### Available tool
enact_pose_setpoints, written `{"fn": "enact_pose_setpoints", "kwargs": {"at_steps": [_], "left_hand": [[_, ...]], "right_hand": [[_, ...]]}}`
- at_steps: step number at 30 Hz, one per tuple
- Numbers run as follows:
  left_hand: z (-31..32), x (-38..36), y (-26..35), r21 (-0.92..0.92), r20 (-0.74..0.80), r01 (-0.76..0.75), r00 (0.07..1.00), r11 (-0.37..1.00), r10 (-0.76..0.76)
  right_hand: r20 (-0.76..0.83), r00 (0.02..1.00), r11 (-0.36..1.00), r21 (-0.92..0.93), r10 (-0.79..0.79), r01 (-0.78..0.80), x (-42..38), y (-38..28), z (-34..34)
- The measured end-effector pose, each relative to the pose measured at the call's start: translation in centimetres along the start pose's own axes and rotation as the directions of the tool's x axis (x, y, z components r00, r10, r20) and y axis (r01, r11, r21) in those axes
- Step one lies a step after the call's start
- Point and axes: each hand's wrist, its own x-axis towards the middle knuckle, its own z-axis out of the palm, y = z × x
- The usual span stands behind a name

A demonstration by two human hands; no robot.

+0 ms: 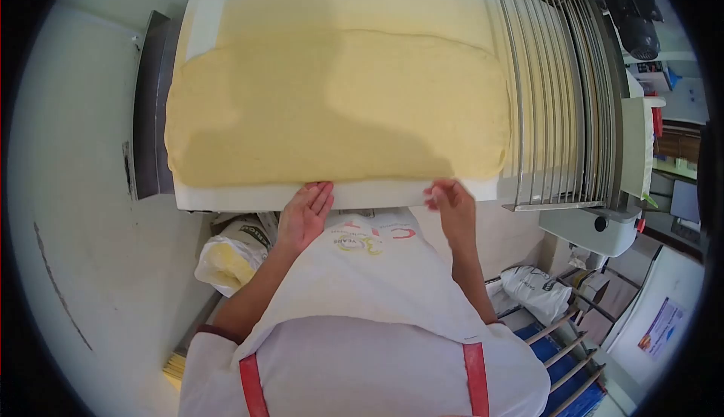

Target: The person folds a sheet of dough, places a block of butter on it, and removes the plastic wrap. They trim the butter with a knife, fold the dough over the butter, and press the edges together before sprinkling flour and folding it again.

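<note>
A wide flat sheet of pale yellow dough (339,108) lies on a white work surface (377,193). My left hand (308,210) is at the dough's near edge, palm turned up and fingers stretched out, with nothing in it. Further right, my right hand (452,204) is also at the near edge. Its fingers are curled together, slightly blurred, and whatever they may hold is too small to make out. The dough's near edge runs just beyond both hands.
A metal wire guard (554,93) stands at the right of the surface, beside a grey machine housing (592,230). A dark metal edge (151,108) borders the left. Below the surface are a plastic bag (226,259) and a white sack (535,292).
</note>
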Motion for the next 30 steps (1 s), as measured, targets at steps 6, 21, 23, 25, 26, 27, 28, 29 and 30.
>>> {"fn": "enact_pose_setpoints", "kwargs": {"at_steps": [6,21,23,25,26,27,28,29,30], "left_hand": [[1.4,1.2,-3.6,-0.136,-0.065,-0.261,0.965,0.956,0.254],[10.8,5.0,-10.8,-0.187,-0.129,-0.327,0.943,0.926,0.307],[10.1,4.7,-10.4,-0.211,-0.160,-0.351,0.933,0.912,0.322],[9.8,4.7,-9.7,-0.253,-0.223,-0.405,0.908,0.879,0.354],[9.3,4.6,-9.4,-0.243,-0.229,-0.414,0.903,0.877,0.362],[8.6,4.6,-9.2,-0.237,-0.236,-0.421,0.899,0.875,0.369],[7.9,4.5,-9.0,-0.229,-0.243,-0.430,0.894,0.873,0.377],[7.0,4.2,-8.6,-0.220,-0.251,-0.453,0.882,0.864,0.398],[5.8,3.5,-8.1,-0.210,-0.258,-0.476,0.870,0.854,0.421]], "right_hand": [[0.039,0.845,0.733,-0.477,-0.533,0.485,6.5,-4.3,-2.0],[0.730,0.559,-0.171,-0.656,-0.394,0.735,12.4,-3.9,1.7],[0.734,0.571,-0.203,-0.662,-0.368,0.721,12.3,-4.0,2.1],[0.756,0.556,-0.200,-0.638,-0.345,0.743,12.4,-4.5,3.0],[0.772,0.543,-0.201,-0.619,-0.329,0.759,12.5,-4.7,3.7],[0.793,0.519,-0.209,-0.593,-0.321,0.777,12.8,-4.9,4.8],[0.812,0.493,-0.216,-0.566,-0.314,0.795,13.1,-5.0,5.9],[0.829,0.467,-0.224,-0.540,-0.308,0.811,13.4,-5.2,7.0],[0.844,0.437,-0.220,-0.511,-0.310,0.831,13.7,-5.5,8.1]]}}
